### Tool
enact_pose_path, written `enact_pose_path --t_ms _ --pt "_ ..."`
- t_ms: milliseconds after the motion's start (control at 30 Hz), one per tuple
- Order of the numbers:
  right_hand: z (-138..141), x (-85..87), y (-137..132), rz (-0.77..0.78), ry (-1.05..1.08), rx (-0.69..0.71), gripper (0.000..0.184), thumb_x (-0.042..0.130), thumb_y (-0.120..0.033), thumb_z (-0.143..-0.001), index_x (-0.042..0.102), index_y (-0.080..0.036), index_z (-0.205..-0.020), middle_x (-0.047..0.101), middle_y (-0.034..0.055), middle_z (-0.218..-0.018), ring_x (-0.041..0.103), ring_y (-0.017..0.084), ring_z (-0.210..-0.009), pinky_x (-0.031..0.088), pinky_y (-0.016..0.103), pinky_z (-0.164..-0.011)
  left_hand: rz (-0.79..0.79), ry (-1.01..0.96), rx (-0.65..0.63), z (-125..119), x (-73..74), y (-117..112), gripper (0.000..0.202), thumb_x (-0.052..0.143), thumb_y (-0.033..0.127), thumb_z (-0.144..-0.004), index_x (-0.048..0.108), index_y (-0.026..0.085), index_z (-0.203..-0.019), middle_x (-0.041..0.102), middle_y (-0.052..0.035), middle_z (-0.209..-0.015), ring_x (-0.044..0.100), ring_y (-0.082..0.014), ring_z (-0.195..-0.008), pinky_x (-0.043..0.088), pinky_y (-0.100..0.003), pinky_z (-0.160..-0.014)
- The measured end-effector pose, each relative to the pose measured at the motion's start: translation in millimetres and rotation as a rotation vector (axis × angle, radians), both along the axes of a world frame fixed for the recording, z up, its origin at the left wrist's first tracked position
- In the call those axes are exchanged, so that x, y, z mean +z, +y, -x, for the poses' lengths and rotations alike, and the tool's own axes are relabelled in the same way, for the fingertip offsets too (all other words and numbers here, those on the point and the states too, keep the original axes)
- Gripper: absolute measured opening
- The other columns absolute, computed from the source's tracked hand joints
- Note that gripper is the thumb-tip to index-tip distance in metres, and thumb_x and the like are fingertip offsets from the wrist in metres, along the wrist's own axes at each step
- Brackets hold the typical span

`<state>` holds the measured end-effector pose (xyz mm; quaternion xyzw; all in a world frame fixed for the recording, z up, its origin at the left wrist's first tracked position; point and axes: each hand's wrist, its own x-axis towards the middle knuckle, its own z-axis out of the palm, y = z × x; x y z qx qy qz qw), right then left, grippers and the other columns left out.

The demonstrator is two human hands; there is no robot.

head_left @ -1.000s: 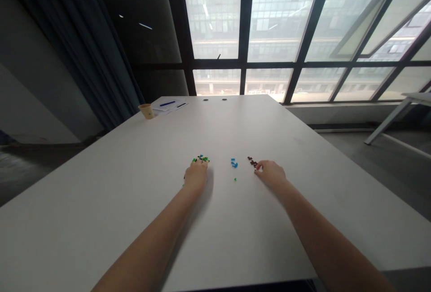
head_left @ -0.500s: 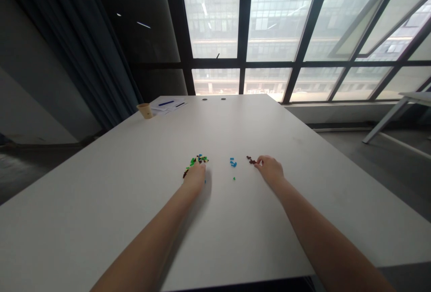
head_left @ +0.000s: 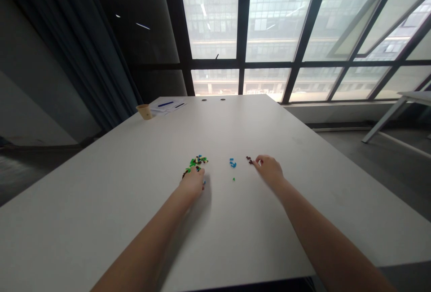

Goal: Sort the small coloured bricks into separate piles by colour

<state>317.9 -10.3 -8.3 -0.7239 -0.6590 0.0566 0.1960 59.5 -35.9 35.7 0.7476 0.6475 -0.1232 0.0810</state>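
A loose pile of small toy-brick-like pieces (head_left: 196,161), green, blue, dark brown and pale yellow, lies left of centre on the white table. My left hand (head_left: 193,182) is bent down over the near side of this pile, its fingers closed; what they hold is hidden. To the right, my right hand (head_left: 268,167) pinches with thumb and forefinger at the near end of a small group of dark brown pieces (head_left: 248,159). Between the hands sit several blue pieces (head_left: 232,163), with a single green piece (head_left: 234,179) nearer me.
At the far left of the white table (head_left: 235,126) stands a tan paper cup (head_left: 144,112). Papers (head_left: 161,108) lie beside it with a blue pen (head_left: 165,103) and a dark pen on them. Windows rise behind the table; another table (head_left: 415,97) is at the right.
My left hand has drawn back a little toward me, uncovering more of the pile. My right hand has shifted slightly left against the brown pieces.
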Motion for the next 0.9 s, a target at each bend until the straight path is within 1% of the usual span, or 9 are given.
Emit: enact_pose_path --t_ms 67,200,333,533,667,767,900 --pt "0 -0.1 0 0.007 0.001 0.005 0.022 0.048 -0.036 -0.079 0.064 -0.022 -0.075 0.062 0.0023 -0.075 0.053 0.013 -0.067 0.031 0.023 -0.056 0.021 -0.022 0.009 0 -0.8 1 0.03 0.05 0.012 -0.073 0.053 0.013 -0.103 0.054 -0.0148 -0.107 0.057 -0.0214 -0.088 0.042 -0.029 -0.074" --pt "2 0.5 -1 0.01 -0.001 0.01 0.022 0.048 -0.036 -0.079 0.065 -0.021 -0.076 0.063 0.0028 -0.076 0.054 0.013 -0.067 0.032 0.023 -0.056 0.008 -0.071 0.022 0 -6.1 4 0.022 0.045 0.012 -0.074 0.056 0.014 -0.093 0.058 -0.0117 -0.094 0.058 -0.0196 -0.079 0.04 -0.027 -0.066" --pt "3 0.1 -1 0.01 -0.005 0.019 0.022 0.048 -0.035 -0.078 0.065 -0.022 -0.076 0.063 0.0028 -0.075 0.054 0.013 -0.067 0.032 0.023 -0.056 -0.038 -0.094 0.017 1 -12.8 10 0.018 0.045 0.014 -0.075 0.057 0.014 -0.088 0.058 -0.0108 -0.086 0.058 -0.0195 -0.073 0.04 -0.027 -0.063" --pt "2 0.1 -1 0.023 0.002 0.023 0.023 0.048 -0.036 -0.078 0.066 -0.021 -0.075 0.063 0.0032 -0.074 0.054 0.013 -0.066 0.031 0.022 -0.055 -0.121 -0.112 0.013 3 -22.6 18 0.02 0.039 0.013 -0.078 0.057 0.015 -0.087 0.058 -0.0094 -0.09 0.057 -0.0172 -0.077 0.041 -0.026 -0.067" --pt "1 -0.4 -1 0.018 0.006 0.036 0.023 0.048 -0.035 -0.078 0.065 -0.021 -0.074 0.063 0.003 -0.074 0.053 0.012 -0.065 0.031 0.022 -0.055 -0.144 -0.088 -0.005 5 -26.6 21 0.022 0.039 0.012 -0.077 0.056 0.014 -0.091 0.057 -0.0105 -0.094 0.056 -0.0187 -0.081 0.041 -0.028 -0.07" --pt "1 -1.7 0 0.007 0.007 0.039 0.022 0.048 -0.035 -0.078 0.065 -0.021 -0.074 0.063 0.0029 -0.073 0.052 0.012 -0.064 0.031 0.022 -0.055 -0.152 -0.084 -0.019 5 -26.6 20 0.023 0.04 0.01 -0.076 0.055 0.014 -0.093 0.056 -0.0115 -0.095 0.056 -0.0196 -0.083 0.041 -0.028 -0.071" --pt "1 -2.3 -1 0.001 0.015 0.052 0.023 0.049 -0.035 -0.079 0.065 -0.021 -0.073 0.063 0.0029 -0.073 0.053 0.012 -0.064 0.031 0.022 -0.055 -0.163 -0.078 -0.036 4 -21.9 17 0.023 0.042 0.009 -0.074 0.055 0.014 -0.092 0.055 -0.0129 -0.101 0.054 -0.021 -0.088 0.04 -0.028 -0.075"
